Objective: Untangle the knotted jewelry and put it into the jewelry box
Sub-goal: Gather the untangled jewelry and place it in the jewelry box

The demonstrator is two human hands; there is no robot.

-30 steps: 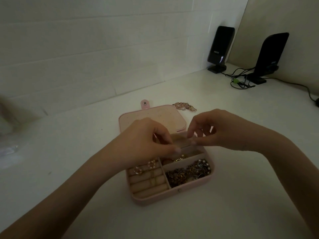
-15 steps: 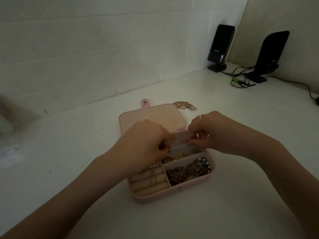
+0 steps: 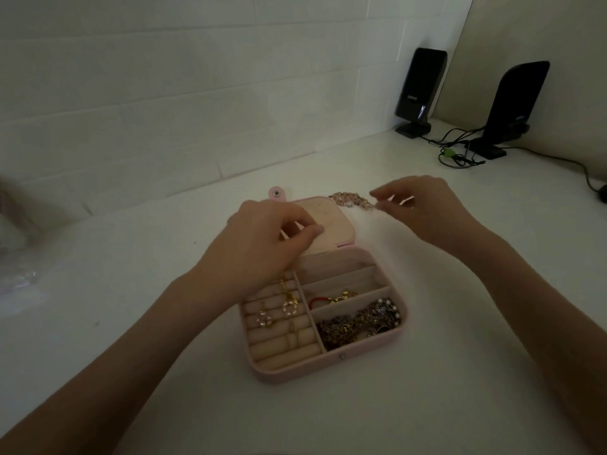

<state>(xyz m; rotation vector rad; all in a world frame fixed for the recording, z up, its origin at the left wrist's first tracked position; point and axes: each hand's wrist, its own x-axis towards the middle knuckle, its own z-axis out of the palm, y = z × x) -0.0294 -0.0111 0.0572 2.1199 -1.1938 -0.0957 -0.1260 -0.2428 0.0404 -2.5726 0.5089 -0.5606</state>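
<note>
Right hand (image 3: 423,208) is out over the white tabletop (image 3: 460,323) in the upper middle of the frame, fingers spread loosely and curved, thumb and forefinger a little apart with nothing between them. Just left of those fingertips lies the pink beaded string of jewelry (image 3: 353,199), flat on the table behind the box lid. Its long axis runs left to right across the frame, sloping slightly downward toward the hand, and its right end sits just beside the fingertips; whether they touch is too close to call.

Left hand (image 3: 262,244) hovers over the hinge area of the pink fabric-covered jewelry box (image 3: 328,366), fingers curled inward toward the thumb. Whether it pinches anything, I cannot tell. It sits farther from the beads, with the open pink lid (image 3: 331,224) in between.

So the right hand looks to be the one for this pickup: a short reach leftward, pinching the near end. Inside the box, gold earrings (image 3: 276,311) sit on the ring rolls at left, a red-and-gold piece (image 3: 331,298) in the middle right slot, and a dark heap of chains (image 3: 359,323) at lower right. The slot at the box's upper right looks free.
</note>
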